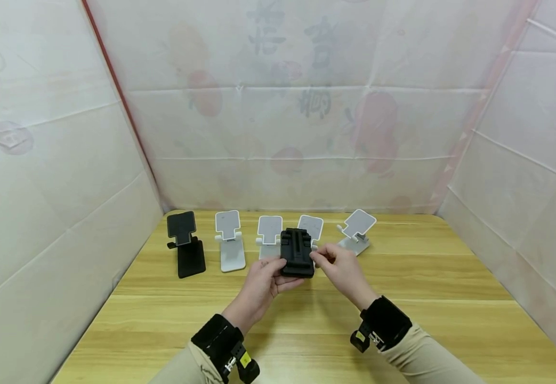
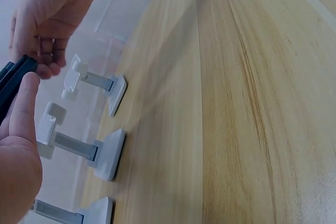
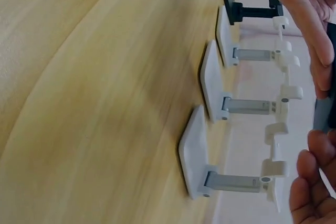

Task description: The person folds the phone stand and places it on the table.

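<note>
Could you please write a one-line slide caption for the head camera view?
Both hands, left and right, hold a folded black phone stand above a wooden table, before five unfolded stands.

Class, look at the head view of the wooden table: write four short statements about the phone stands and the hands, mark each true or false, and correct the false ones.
1. Both hands, left hand and right hand, hold a folded black plastic phone stand. True.
2. Five white stands are on the wooden table. False: four white, one black.
3. The unfolded black stand is leftmost in the row. True.
4. The held stand rests on the table. False: it is lifted.
</note>
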Available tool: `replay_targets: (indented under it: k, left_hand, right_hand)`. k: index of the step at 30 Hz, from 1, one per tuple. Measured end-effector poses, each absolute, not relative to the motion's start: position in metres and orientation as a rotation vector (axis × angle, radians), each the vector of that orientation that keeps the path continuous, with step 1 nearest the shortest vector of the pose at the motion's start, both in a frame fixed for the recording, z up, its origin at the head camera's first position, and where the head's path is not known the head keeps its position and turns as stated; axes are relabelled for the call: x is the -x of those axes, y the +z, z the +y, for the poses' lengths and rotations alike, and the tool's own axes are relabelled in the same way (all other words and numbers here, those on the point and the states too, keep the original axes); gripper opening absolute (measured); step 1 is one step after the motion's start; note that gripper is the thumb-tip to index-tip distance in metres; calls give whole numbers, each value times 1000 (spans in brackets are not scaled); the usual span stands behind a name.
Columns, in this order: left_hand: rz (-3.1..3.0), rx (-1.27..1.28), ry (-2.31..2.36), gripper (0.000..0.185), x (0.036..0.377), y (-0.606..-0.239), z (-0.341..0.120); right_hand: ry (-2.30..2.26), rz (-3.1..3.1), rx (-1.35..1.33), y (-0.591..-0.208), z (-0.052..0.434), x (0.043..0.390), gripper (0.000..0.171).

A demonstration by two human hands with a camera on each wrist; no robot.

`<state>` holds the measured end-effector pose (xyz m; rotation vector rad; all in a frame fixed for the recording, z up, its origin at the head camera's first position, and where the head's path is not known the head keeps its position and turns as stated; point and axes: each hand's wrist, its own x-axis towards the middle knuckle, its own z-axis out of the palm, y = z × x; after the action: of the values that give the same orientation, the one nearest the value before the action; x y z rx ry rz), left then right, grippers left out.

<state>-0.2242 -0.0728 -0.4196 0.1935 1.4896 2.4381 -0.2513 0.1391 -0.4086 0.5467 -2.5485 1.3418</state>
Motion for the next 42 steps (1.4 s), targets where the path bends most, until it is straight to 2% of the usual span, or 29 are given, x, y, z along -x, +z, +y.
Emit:
replay_targets:
  k: [4,12,21,34,42]
  left_hand:
    - [1490,-209,2425,43,225,-420,-73]
    - [1496,-282,2370,42,224,-423,-76]
    - [1504,-304,2316,44,223,-426,-77]
    - [1517,-322,2208,45,220,-429,-78]
    - [1987,-340,1940,52,220,-434,-89]
  right_hand:
    - [1506,-2614,-448,-410,139,252,17]
    - [1885,-2692,-324,-411,141,254,32]
    - [2191,-2650,-257,-412,142,254,31]
    - [2228,-2660,-235,-413,148,253,36]
    - [2165,-2664,-238,-410,158,250,34]
